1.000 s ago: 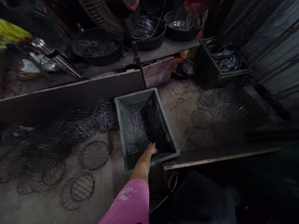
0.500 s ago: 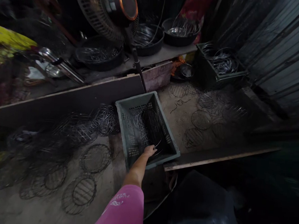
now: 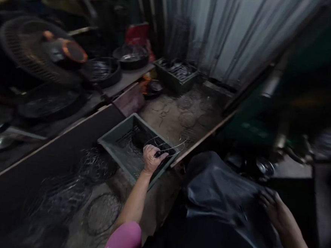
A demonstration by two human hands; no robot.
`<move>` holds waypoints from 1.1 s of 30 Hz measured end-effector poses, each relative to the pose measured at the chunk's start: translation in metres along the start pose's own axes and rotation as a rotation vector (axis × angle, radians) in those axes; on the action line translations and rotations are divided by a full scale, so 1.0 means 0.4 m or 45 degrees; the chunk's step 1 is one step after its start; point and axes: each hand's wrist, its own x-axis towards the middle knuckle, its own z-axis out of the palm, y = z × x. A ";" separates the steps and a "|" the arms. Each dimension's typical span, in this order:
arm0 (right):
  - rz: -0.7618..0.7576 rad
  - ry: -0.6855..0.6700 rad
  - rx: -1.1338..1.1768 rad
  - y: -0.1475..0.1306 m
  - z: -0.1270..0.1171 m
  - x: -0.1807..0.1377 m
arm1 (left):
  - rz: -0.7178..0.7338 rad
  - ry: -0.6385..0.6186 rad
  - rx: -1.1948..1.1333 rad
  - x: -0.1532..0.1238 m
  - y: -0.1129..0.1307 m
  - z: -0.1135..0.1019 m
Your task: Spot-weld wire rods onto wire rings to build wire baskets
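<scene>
My left hand (image 3: 151, 159), at the end of a pink sleeve, is closed on a thin bent wire piece (image 3: 172, 150). Its curved wire ends stick out to the right, over the near right rim of a green plastic crate (image 3: 117, 162). Inside the crate lies more dark wirework, partly hidden by the hand. My right hand (image 3: 274, 209) lies on the dark, shiny apron (image 3: 215, 184) over my lap, its fingers stretched out and somewhat blurred.
Wire baskets (image 3: 102, 212) and tangled wirework (image 3: 61, 192) lie left of the crate. Behind stand a fan (image 3: 59, 52), a round black basin (image 3: 130, 57) and a second crate (image 3: 176, 81) of metal pieces. A board edge (image 3: 204, 138) runs along the right.
My view has swung right. The left hand has risen from inside the crate with the wire piece in it. My right hand and the apron have come into view.
</scene>
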 end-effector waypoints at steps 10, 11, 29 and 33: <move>-0.019 -0.143 0.699 -0.097 0.067 -0.220 | 1.288 -0.424 -0.535 -0.067 0.521 -0.015; -0.040 -0.062 0.748 -0.082 0.049 -0.225 | 1.303 -0.518 -0.520 -0.092 0.540 -0.003; -0.624 0.260 1.552 0.102 -0.201 -0.252 | 0.823 -1.245 -0.028 -0.263 0.613 0.187; -0.667 0.201 1.510 0.127 -0.195 -0.280 | 0.766 -1.277 0.025 -0.299 0.619 0.173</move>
